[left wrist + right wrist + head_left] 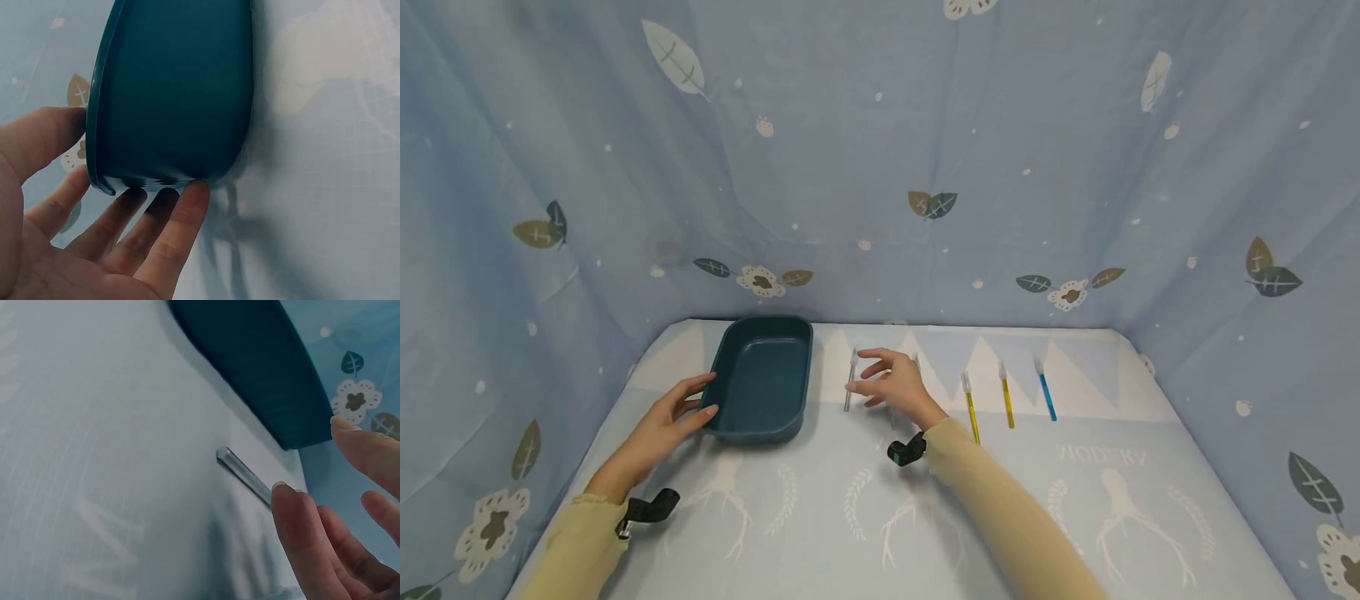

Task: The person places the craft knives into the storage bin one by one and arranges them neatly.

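A dark teal rectangular bin [797,429] stands on the left part of the table, and its inside shows no contents. My left hand [666,421] touches its outer left side, fingertips [194,194] against the wall and rim, fingers spread. Just right of the bin lies a slim clear pen-like tool [847,398] with a tapered tip. Over it hovers my right hand [895,387], thumb and fingers parted, with nothing between them. The right wrist view shows the clear tool [244,472] on the cloth, its far part hidden behind a finger. Another clear tool [892,418] is partly covered by this hand.
Farther right lie two yellow tools [972,417] with clear tapered caps, and a blue one [1047,396]. A patterned cloth [820,533] covers the table. Blue curtains [880,167] close in the back and both sides.
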{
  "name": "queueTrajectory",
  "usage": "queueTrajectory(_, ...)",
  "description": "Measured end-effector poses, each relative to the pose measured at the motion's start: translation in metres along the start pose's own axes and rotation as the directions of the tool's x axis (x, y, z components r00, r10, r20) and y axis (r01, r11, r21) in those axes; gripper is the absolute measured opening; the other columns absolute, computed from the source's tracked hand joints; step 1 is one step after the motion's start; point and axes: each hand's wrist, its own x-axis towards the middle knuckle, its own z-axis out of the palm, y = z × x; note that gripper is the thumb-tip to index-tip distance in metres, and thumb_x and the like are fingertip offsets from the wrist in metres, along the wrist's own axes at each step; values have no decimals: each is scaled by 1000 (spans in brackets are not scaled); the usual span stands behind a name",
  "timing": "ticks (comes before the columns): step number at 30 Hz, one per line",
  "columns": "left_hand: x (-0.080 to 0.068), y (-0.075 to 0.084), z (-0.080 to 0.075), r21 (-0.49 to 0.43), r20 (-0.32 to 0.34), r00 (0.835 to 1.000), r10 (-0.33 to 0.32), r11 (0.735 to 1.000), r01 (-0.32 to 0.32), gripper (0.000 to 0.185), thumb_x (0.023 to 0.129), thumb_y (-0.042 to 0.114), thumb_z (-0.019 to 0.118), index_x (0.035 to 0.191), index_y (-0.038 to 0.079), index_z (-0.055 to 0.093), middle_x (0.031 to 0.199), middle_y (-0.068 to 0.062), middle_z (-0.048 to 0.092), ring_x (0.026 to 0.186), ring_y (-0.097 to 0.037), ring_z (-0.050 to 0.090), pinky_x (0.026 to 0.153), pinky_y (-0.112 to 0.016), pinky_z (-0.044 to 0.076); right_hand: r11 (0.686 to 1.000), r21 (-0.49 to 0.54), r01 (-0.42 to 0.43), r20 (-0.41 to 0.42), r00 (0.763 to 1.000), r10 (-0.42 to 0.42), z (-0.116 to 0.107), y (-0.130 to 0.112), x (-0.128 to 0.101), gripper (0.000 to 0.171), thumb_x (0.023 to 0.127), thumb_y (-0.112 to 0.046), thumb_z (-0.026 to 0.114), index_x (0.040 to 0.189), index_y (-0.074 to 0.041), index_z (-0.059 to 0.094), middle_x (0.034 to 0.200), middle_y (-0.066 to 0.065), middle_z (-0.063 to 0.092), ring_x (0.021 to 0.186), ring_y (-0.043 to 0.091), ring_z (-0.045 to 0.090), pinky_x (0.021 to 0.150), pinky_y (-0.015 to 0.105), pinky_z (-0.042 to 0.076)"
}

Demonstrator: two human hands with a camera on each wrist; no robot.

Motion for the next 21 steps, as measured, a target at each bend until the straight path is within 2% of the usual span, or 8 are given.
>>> queueTrajectory(4,-1,-1,0,0,-5,1000,-2,1000,2,71,115,29,64,173,8,30,176,-25,22,150,-55,38,109,-67,46,999,-11,-31,0,1000,31,12,2,8,69,92,-11,92,153,-3,62,122,26,67,75,40,79,72,49,67)
queueTrajectory(8,0,-1,1,-5,-7,1000,-3,1000,3,69,114,29,64,171,6,32,176,-26,22,150,-55,38,109,-67,46,999,-26,-44,-5,999,43,18,5,14,69,91,-7,92,153,-1,62,117,24,67,77,40,79,68,46,67)
queueTrajectory(13,0,-1,1,0,-10,1000,-16,1000,16,68,114,30,65,170,5,35,176,-28,22,150,-56,38,110,-72,43,993,-94,-73,-23,997,71,22,9,23,69,89,-5,94,151,-1,63,105,16,66,75,30,78,61,39,66)
queueTrajectory(21,-1,-1,2,-3,-11,999,-40,999,40,68,113,32,66,169,5,36,176,-29,22,151,-57,37,111,-75,41,978,-177,-109,-46,994,102,28,15,36,65,85,-5,97,143,-2,70,94,12,64,52,19,70,53,34,62)
